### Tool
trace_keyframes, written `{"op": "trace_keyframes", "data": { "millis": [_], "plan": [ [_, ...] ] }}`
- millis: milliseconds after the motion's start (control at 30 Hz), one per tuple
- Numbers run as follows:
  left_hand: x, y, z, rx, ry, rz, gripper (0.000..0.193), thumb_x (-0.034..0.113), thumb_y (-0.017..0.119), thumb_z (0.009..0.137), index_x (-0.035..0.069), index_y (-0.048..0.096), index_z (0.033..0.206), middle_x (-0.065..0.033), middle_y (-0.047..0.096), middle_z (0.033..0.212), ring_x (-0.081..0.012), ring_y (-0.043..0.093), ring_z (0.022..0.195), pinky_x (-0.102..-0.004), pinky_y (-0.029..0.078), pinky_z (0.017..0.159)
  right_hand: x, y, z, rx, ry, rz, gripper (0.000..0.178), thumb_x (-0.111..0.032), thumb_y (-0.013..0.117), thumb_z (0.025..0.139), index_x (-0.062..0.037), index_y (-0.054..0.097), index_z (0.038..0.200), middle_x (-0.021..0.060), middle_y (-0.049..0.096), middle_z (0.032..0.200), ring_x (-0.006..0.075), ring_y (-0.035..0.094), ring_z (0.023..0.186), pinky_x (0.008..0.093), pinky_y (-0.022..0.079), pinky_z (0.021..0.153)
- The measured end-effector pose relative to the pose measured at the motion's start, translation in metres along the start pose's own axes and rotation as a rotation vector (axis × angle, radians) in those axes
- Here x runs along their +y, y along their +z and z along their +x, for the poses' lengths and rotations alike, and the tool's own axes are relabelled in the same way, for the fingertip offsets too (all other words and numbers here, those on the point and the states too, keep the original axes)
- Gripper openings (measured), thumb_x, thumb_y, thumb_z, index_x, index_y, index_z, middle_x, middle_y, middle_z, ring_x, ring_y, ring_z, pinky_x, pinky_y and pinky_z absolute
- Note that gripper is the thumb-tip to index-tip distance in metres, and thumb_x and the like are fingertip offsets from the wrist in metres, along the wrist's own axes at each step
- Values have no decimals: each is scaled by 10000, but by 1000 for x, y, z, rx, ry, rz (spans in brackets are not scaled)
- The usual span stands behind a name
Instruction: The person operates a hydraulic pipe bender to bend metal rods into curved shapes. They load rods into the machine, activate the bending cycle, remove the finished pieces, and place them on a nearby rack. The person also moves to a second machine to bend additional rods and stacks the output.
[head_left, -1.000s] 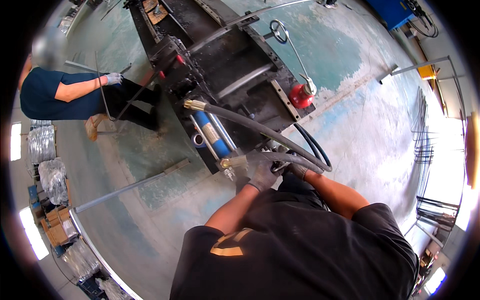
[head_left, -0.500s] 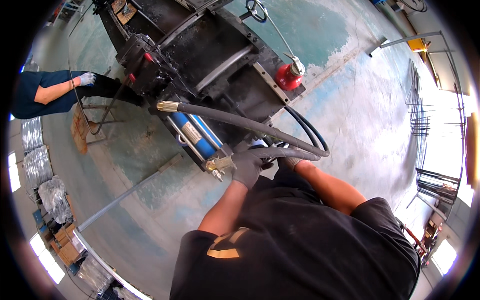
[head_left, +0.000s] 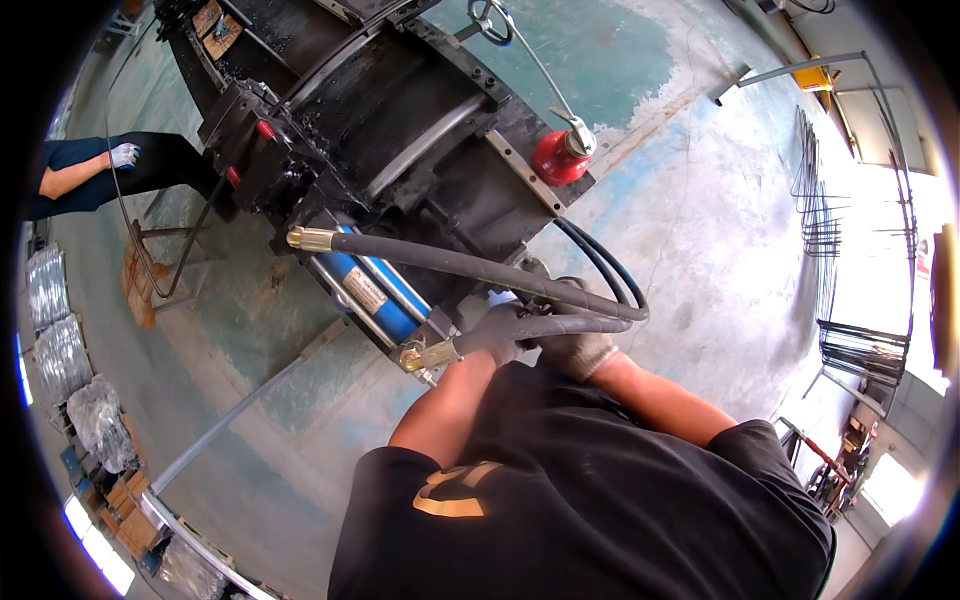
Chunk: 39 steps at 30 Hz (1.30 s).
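My left hand (head_left: 488,337), in a grey glove, is closed just behind the lower end of the black hydraulic hose (head_left: 430,255), by its brass fitting (head_left: 415,358). Right beside it, my gloved right hand (head_left: 578,352) is also closed, under the hose's bend. Both sets of fingers meet at the end of the dark machine (head_left: 440,130); hose and gloves hide what they grip. A blue hydraulic cylinder (head_left: 370,290) with silver rods lies left of my left hand. The hose's other brass end (head_left: 312,239) rests loose above that cylinder.
A red oil can (head_left: 560,158) with a long spout stands on the machine's right corner. Thin black hoses (head_left: 600,260) loop out beside it. At the far left a co-worker's gloved hand (head_left: 125,156) shows near a bent metal rod. Wire racks (head_left: 865,350) stand at the right.
My right hand has come back toward my body and more of its glove shows. My left hand has shifted slightly. The whole view has moved a little, and the co-worker sits farther left.
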<state>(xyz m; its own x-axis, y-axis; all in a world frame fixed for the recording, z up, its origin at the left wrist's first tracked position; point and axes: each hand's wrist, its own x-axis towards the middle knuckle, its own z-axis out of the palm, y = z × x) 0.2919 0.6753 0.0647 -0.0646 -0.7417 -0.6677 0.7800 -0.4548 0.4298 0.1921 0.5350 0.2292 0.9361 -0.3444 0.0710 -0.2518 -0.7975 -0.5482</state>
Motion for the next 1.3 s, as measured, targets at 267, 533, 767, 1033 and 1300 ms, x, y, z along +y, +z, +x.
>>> {"op": "trace_keyframes", "data": {
  "millis": [267,533,767,1033,1300],
  "plan": [
    [13,7,4,71,-142,212,322,342,616,982,28,660,1033,-75,635,859,-161,582,704,-328,476,591,-9,39,0,-28,599,140,695,-319,727,869,-26,492,1454,251,546,1422,434,512,1323,509,430,1103],
    [56,59,-11,137,-193,-707,325,227,407,1109,23,538,1325,-122,629,1230,-229,646,1078,-359,575,918,-26,35,-10,-93,487,-150,720,-391,718,895,-90,481,1504,202,504,1494,313,489,1373,513,396,1135],
    [23,37,0,197,-159,-373,379,267,410,1097,19,588,1323,-115,678,1109,-196,661,866,-321,537,649,-11,40,-16,-39,466,83,707,-330,723,915,-18,448,1487,213,555,1444,332,540,1333,462,417,1122],
    [2,20,18,180,-219,-496,344,281,431,1092,30,606,1250,-111,672,1093,-205,656,888,-326,529,686,-21,44,-12,-11,479,39,603,-330,685,935,-59,507,1443,170,582,1426,350,527,1324,484,359,1173],
    [46,51,-7,147,-317,-544,359,329,451,1088,61,574,1293,-111,669,1155,-220,660,967,-353,549,800,-31,28,-5,9,609,186,599,-359,712,907,-65,558,1405,205,581,1395,387,536,1293,507,407,1127]
  ]
}}
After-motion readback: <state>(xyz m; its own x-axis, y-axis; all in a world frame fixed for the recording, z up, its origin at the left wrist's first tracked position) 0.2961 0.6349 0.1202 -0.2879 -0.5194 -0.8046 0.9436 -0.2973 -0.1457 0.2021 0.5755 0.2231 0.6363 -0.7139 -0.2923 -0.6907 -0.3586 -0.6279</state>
